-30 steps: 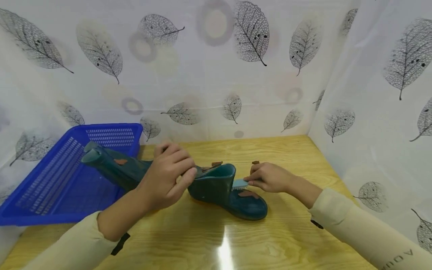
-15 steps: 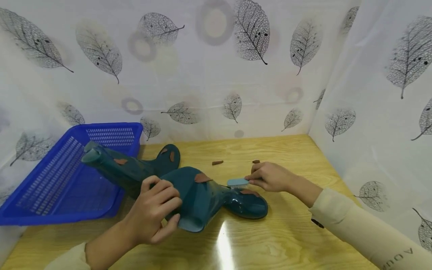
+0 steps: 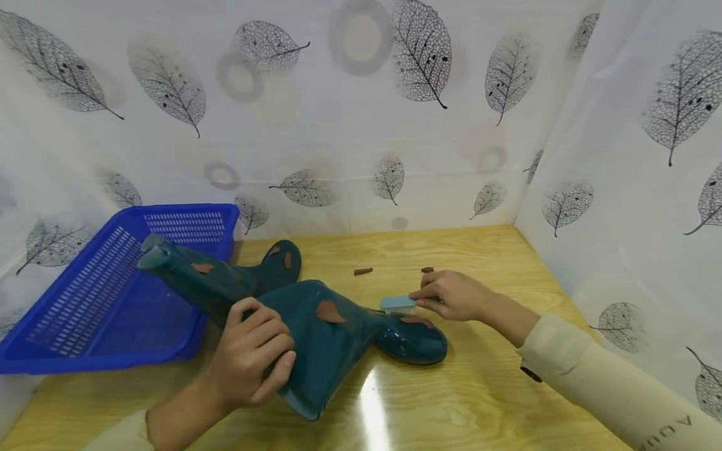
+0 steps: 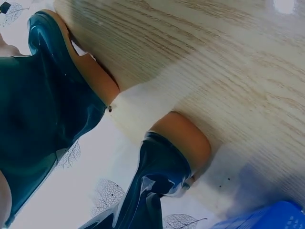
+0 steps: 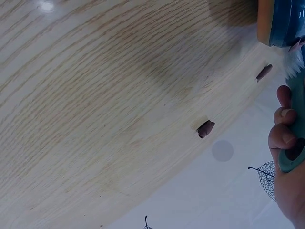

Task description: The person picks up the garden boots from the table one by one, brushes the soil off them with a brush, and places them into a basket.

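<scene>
A dark green rubber boot (image 3: 352, 335) lies across the middle of the table, its shaft bent toward the person and its toe pointing right. Brown patches that look like mud mark the shaft and the foot. My left hand (image 3: 251, 354) grips the shaft near its open end, with curled fingers. Between the fingers and thumb of my right hand (image 3: 454, 295) is a light blue brush (image 3: 397, 303), bristles down at the boot's instep. In the right wrist view the white bristles (image 5: 294, 62) sit close to the boot's toe (image 5: 286, 21).
Behind the left hand lies a second green boot (image 3: 217, 285), also patched brown, its shaft over the rim of a blue plastic basket (image 3: 186, 354). Two small brown pieces, one a short strip (image 3: 363, 271), lie toward the back. Leaf-printed sheeting (image 3: 350, 125) encloses the table.
My left hand has swung the boot's shaft down toward the person and left, turning a brown patch upward. The right hand and brush have barely moved.
</scene>
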Motion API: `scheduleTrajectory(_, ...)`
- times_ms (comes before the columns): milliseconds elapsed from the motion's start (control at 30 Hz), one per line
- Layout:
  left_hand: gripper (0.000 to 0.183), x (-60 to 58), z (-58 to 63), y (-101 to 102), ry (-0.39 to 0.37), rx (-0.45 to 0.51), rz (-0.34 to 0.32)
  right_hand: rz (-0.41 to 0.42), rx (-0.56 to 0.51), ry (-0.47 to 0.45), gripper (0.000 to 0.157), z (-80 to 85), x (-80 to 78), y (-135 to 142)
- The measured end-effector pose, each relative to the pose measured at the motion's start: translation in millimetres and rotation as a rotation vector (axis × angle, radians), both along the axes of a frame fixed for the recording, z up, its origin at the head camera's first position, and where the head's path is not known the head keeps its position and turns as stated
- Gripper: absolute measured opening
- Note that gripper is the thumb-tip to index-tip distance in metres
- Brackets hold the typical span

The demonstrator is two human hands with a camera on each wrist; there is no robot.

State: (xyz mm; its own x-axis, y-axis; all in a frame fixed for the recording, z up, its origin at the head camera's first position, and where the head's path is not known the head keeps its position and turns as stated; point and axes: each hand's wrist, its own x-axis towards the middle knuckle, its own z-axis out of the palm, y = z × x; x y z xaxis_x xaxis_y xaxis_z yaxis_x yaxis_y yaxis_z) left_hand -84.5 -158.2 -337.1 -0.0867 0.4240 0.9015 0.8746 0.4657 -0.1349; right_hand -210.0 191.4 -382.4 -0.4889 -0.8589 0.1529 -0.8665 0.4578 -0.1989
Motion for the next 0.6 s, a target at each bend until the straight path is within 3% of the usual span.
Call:
scheduleTrajectory(200,0.048,-3.5,0.4,5.8,0.111,0.016,-0.065,0.001,-0.014,0.011,0.022,-1.4,-2.9,1.8)
scheduleTrajectory(433,0.048,-15.1,1.7,11.1,0.155,0.074,-0.085,-0.025,-0.052,-0.016,0.022,-2.1,-3.9,5.1)
scheduleTrajectory(600,0.046,-19.3,4.0,14.9,0.158,0.092,-0.106,-0.042,-0.204,0.022,0.023,1.6,3.3,4.3)
